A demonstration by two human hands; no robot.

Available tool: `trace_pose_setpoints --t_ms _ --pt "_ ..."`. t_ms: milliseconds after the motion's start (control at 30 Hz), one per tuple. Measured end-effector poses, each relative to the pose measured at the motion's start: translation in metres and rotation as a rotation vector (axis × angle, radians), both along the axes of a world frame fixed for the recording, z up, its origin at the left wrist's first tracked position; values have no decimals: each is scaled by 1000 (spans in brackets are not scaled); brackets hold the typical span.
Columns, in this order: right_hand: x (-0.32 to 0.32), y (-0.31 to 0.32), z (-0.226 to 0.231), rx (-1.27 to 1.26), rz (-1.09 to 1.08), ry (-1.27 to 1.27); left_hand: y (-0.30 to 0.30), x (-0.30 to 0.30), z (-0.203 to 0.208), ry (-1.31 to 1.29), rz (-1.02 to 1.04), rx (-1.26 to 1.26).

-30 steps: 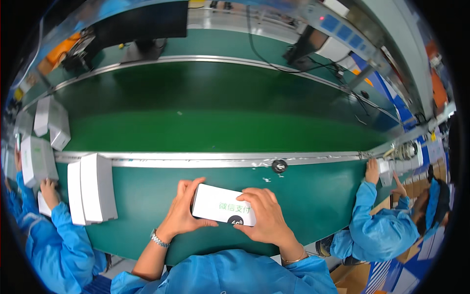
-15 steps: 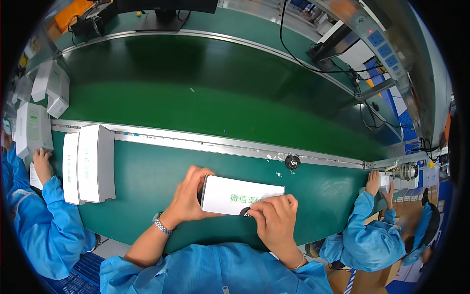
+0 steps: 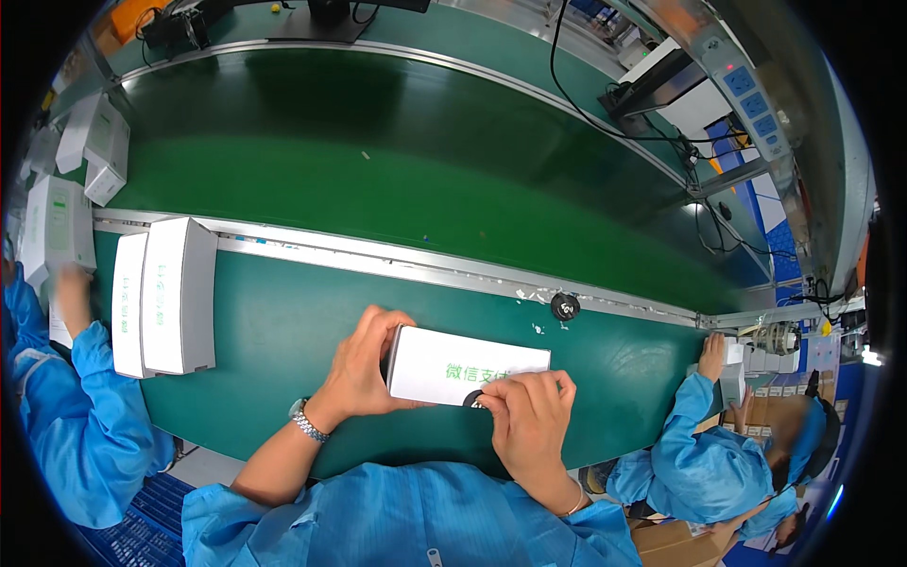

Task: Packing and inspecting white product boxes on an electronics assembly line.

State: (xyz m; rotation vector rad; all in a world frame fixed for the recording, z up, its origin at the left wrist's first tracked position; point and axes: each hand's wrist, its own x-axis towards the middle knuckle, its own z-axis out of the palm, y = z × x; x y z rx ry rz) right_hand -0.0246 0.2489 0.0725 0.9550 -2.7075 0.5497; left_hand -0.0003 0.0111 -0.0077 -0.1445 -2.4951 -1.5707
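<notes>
A white box (image 3: 435, 364) with green print lies level in front of me, above the green bench. My left hand (image 3: 364, 364) grips its left end, thumb along the near edge and fingers behind. My right hand (image 3: 529, 416) pinches a small round black sticker (image 3: 473, 400) with pale marks, at the near edge of the box's top face. The fingertips cover part of the sticker and some of the print. Beyond the box, a black roll of stickers (image 3: 565, 306) lies by the metal rail, with white scraps around it.
Two white boxes (image 3: 179, 298) stand side by side at the left. Co-workers in blue work on either side, the left one near more boxes (image 3: 59, 227), the right one holding a small white box (image 3: 732, 373). Past the metal rail (image 3: 397, 265) runs a dark green belt (image 3: 378, 180).
The whole view has shifted slightly. My hands keep the same grip on the box and sticker. The left co-worker's hand is blurred by motion; the right co-worker's box has tilted.
</notes>
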Motion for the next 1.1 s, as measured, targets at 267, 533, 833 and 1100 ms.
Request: trace_pose_setpoints --t_ms 267,533,833,1100 --pt "-13 3 1 49 114 -153 0 1 1 -52 8 10" --pt "-14 15 -13 -95 211 -137 -1 -1 4 -50 -1 16" --pt "-13 17 -16 -340 183 -147 -2 -1 0 -49 -13 49" --pt "-18 12 -27 -387 261 -234 -1 -4 -1 -52 -4 62"
